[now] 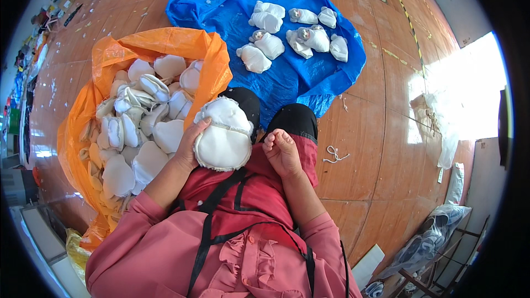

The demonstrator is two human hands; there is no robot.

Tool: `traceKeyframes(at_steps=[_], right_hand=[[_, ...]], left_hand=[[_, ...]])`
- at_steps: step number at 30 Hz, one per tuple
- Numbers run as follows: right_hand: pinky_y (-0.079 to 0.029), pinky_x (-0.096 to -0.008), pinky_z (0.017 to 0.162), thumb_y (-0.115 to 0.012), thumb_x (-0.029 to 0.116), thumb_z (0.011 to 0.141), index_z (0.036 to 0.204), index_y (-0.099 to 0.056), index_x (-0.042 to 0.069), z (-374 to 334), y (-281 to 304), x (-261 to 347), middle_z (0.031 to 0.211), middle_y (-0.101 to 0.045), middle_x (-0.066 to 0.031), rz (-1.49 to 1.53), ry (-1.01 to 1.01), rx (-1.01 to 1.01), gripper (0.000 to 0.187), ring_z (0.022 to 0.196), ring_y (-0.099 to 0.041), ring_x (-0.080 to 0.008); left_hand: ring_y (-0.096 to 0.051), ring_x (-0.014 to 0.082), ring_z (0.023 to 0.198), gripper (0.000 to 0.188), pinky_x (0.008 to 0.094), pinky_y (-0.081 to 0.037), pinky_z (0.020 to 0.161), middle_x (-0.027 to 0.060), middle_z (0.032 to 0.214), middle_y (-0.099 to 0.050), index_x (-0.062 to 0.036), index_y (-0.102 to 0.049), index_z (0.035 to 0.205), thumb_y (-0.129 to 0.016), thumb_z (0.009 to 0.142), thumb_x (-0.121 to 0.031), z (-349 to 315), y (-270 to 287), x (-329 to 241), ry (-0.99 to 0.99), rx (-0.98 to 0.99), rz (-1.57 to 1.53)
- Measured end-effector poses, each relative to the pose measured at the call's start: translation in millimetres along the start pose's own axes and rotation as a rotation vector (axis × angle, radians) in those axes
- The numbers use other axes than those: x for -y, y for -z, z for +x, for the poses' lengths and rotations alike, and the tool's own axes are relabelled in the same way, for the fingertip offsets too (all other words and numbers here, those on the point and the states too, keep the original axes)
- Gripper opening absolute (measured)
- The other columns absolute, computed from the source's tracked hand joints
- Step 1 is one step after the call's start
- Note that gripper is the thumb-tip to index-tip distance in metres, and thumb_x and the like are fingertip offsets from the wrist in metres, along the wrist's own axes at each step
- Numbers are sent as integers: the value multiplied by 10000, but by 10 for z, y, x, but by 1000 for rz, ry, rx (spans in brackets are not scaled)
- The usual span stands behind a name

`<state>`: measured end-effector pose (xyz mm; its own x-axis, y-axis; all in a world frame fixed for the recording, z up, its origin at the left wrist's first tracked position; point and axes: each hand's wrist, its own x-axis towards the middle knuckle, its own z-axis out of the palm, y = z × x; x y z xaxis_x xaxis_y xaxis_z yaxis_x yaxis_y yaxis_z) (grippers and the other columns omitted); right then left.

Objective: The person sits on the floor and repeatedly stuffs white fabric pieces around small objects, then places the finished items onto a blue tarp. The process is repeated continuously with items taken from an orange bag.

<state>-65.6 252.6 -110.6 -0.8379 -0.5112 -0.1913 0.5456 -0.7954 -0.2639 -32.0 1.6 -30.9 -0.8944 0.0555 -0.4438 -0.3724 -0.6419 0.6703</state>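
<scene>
My left hand (pixel 194 142) grips the left edge of a rounded white plush fabric piece (pixel 223 140) over my lap. It has fuzzy edges and a seam across its upper part; a smaller rounded section lies above the seam. To the right of it, apart from the fabric, my right hand (pixel 282 153) is raised with its fingers curled in and the thumb beside them. Nothing shows in those fingers. Close by my left arm, an orange sack (pixel 215 58) with its top spread wide holds many similar white and cream fabric pieces (pixel 168 135).
Beyond my knees a blue tarp sheet (pixel 204 0) bears several stuffed white and grey plush bundles (pixel 254 58). A white cord (pixel 335 154) lies on the brown floor (pixel 353 187) at the right. Clear plastic bags (pixel 425 243) and a metal frame (pixel 458 265) stand at lower right.
</scene>
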Motion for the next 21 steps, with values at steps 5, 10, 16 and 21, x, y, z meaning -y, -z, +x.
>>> traceKeyframes(at_steps=[5,10,16,21], right_hand=[[-513,-266,737,-587,128,994,1005,-626,41,2,-19,4,911,-653,-62,7,-5,-6,96,801,-598,-157],[-513,-267,730,-577,129,1000,1040,-639,41,11,49,-10,912,-650,-62,-1,-5,-15,114,799,-595,-158],[-502,-264,718,-579,140,1001,1040,-645,51,16,18,-10,894,-636,-51,-15,4,-32,117,786,-576,-153],[-488,-262,709,-570,158,1009,1001,-627,67,22,26,-9,876,-621,-38,-35,-2,-49,108,778,-561,-146]], left_hand=[[-588,301,1211,629,426,-501,1015,180,1349,-556,-47,-371,1463,-601,928,-285,5,4,-4,6,-6,2],[-630,275,1140,607,393,-537,954,177,1296,-586,-18,-433,1412,-614,923,-330,1,-36,10,-36,-33,23],[-625,276,1147,610,392,-536,956,178,1302,-581,-21,-429,1416,-614,922,-328,3,-32,-2,-29,-17,19],[-631,274,1138,606,387,-537,953,179,1294,-587,-16,-435,1410,-614,922,-328,18,-19,5,-22,-24,21]])
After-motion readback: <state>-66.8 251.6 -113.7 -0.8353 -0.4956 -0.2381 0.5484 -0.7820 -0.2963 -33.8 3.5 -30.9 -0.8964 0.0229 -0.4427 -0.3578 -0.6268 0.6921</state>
